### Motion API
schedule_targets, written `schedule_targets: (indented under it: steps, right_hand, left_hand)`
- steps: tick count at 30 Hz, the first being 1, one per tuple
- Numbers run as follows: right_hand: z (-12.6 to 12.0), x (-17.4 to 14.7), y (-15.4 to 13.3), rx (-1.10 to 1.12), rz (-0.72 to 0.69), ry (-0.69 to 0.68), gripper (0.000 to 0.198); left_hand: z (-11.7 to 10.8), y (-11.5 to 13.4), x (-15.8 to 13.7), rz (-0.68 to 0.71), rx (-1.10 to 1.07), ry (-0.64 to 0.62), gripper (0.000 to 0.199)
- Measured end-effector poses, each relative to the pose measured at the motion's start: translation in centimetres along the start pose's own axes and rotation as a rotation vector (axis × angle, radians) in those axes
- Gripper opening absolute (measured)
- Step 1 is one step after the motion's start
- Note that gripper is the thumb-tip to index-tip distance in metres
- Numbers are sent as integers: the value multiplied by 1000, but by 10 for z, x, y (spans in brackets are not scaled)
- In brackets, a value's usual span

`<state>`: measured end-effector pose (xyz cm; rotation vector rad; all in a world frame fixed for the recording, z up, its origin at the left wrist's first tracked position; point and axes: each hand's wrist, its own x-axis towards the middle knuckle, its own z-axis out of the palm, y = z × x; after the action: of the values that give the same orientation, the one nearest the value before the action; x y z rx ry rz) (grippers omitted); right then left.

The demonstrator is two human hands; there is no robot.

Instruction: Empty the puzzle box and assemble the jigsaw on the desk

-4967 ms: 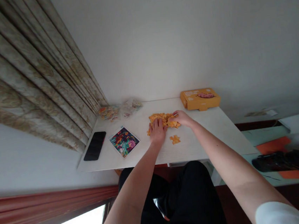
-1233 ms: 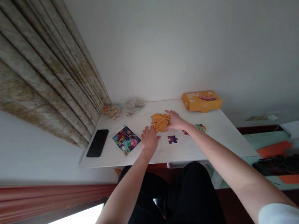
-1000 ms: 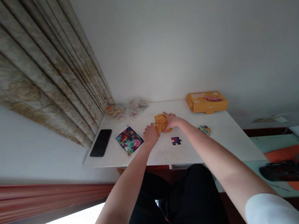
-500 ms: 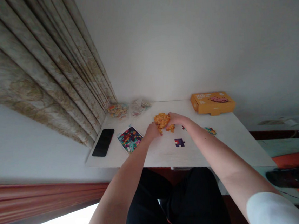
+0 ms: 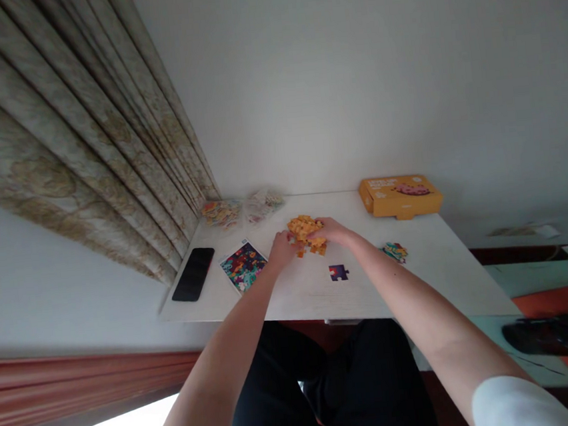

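A heap of orange-backed puzzle pieces [image 5: 305,225] lies on the white table between my hands. My left hand [image 5: 283,248] closes on pieces at the heap's left edge, its fingertips partly lost among them. From the right, my right hand [image 5: 330,229] reaches over the heap, thumb and fingers closed on some pieces. Which pieces each hand grips is too small to make out. Closer to me, a single dark purple puzzle piece [image 5: 339,273] lies picture side up. Several colourful pieces [image 5: 395,252] sit in a small cluster beyond my right forearm.
A colourful picture card [image 5: 243,265] and a black phone [image 5: 193,274] lie left on the table [image 5: 292,299]. Clear bags of pieces [image 5: 222,213] rest by the wall near the curtain [image 5: 104,123]. An orange puzzle box [image 5: 401,197] stands at the back right.
My hands have shifted slightly at the heap, and the orange pieces near my fingers have spread and rearranged. The small dark piece by my right wrist is out of sight. The view has moved slightly.
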<state>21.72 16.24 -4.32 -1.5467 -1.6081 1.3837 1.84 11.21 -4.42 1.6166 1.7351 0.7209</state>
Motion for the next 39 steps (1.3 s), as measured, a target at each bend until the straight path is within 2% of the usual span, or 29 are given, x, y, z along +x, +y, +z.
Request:
schedule_targets:
  steps: [3,5,6,8,10,13,15,18,23,29,35,39]
  right_hand:
    - [-1,-8,-1,6,-70,11,51]
    - [-2,-14,-3,-35,-132,23,47]
    - [-3,-17,-5,-73,-160,30,46]
    - [-5,-26,-7,-170,-222,58,44]
    - [-6,-36,-9,-278,-287,101,40]
    - [-4,-57,-7,-429,-355,176,35]
    - [1,-72,-5,-524,-404,209,33]
    - [11,-96,2,-658,-509,197,28]
    - [38,-128,22,-766,-677,142,40]
    - [59,-149,38,-826,-648,114,63]
    - [49,-157,40,-865,-573,53,77]
    - [41,-158,43,-853,-486,7,95]
  left_hand:
    - [-3,4,1,6,-11,137,67]
    - [-5,11,4,17,-49,140,81]
    - [-6,15,6,27,-76,101,84]
    - [-8,24,9,62,-138,-2,80]
    - [-10,31,9,120,-197,-83,68]
    - [-12,32,1,186,-222,-121,43]
    - [-14,25,-13,239,-186,-118,31]
    - [-16,6,-41,368,-78,-105,23]
    - [-15,-30,-87,564,113,-131,33]
    - [-14,-43,-112,671,256,-175,47]
    - [-24,-38,-116,694,338,-250,51]
    - [-27,-36,-116,672,372,-282,56]
